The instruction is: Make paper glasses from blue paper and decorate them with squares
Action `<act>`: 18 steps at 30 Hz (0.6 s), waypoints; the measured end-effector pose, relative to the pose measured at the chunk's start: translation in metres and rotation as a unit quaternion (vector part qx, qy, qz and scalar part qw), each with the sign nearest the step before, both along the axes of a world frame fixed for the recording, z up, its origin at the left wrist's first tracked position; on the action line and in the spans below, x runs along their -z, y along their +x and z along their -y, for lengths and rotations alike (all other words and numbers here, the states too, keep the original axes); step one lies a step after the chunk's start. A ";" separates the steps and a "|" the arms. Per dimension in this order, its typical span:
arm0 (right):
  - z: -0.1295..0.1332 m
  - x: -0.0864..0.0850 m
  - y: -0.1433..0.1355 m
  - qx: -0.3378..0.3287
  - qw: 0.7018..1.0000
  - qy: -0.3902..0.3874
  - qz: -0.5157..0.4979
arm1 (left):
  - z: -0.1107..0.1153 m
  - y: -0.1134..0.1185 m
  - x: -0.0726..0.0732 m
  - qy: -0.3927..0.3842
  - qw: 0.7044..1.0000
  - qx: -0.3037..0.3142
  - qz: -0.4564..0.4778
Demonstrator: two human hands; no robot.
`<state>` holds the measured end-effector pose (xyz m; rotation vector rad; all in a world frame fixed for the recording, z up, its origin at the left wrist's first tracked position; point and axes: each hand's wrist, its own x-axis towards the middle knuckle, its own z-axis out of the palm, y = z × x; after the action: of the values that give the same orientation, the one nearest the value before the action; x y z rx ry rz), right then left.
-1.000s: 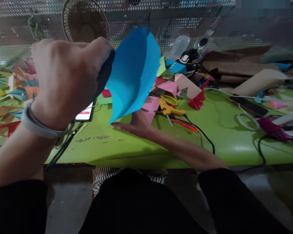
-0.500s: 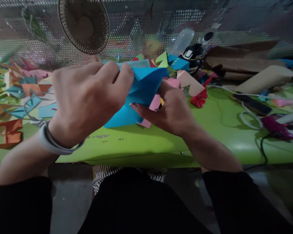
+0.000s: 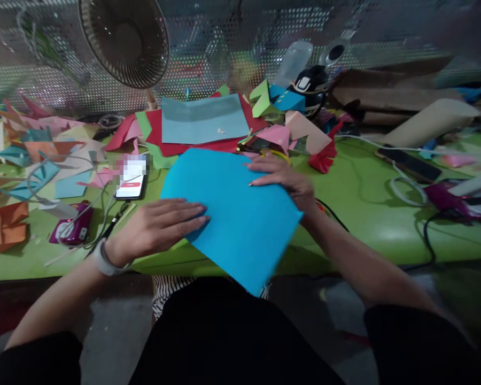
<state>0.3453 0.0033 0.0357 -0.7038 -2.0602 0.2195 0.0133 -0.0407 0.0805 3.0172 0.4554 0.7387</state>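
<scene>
A sheet of bright blue paper (image 3: 228,208) lies opened out on the green table, its near corner sticking out past the table's front edge. My left hand (image 3: 160,224) rests flat on the sheet's left edge with fingers stretched out. On the upper right part of the sheet lies my right hand (image 3: 282,179), fingers spread and palm down. Just behind the sheet are a grey-blue paper (image 3: 204,120) and red paper (image 3: 156,125). Pink folded paper (image 3: 274,136) sits beyond my right hand.
A fan (image 3: 124,43) stands at the back by a perforated metal screen. Left of my left hand are a lit phone (image 3: 132,179), a purple device (image 3: 74,224) with cables, and coloured paper pieces. A dark phone (image 3: 411,163) and brown paper (image 3: 393,101) lie at right.
The blue paper was held up folded between both hands; now it is spread out lower down. My left hand has moved down and flattened, and my right hand has turned palm down.
</scene>
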 end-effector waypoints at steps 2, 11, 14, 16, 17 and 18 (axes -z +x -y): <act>0.003 0.023 0.014 0.008 0.991 0.013 0.133 | 0.002 0.000 0.032 -0.035 0.998 -0.027 -0.035; 0.043 0.053 0.036 -0.067 0.960 -0.009 0.273 | 0.014 0.000 0.078 -0.102 0.991 -0.075 -0.050; 0.052 0.061 0.036 -0.096 0.969 -0.068 0.216 | 0.019 -0.001 0.073 -0.145 0.987 -0.072 -0.019; 0.056 0.063 0.035 -0.076 0.976 -0.119 0.166 | 0.023 0.000 0.068 -0.185 0.979 -0.086 0.009; 0.057 0.063 0.034 -0.058 0.976 -0.150 0.144 | 0.025 0.002 0.066 -0.207 0.972 -0.108 0.024; 0.057 0.061 0.032 -0.036 0.974 -0.184 0.126 | 0.025 0.004 0.064 -0.232 0.962 -0.139 0.035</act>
<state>0.3771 -0.0538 -0.0252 -0.9195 -2.3164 0.5916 0.0170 -0.0658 0.0161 2.5109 0.9171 0.6340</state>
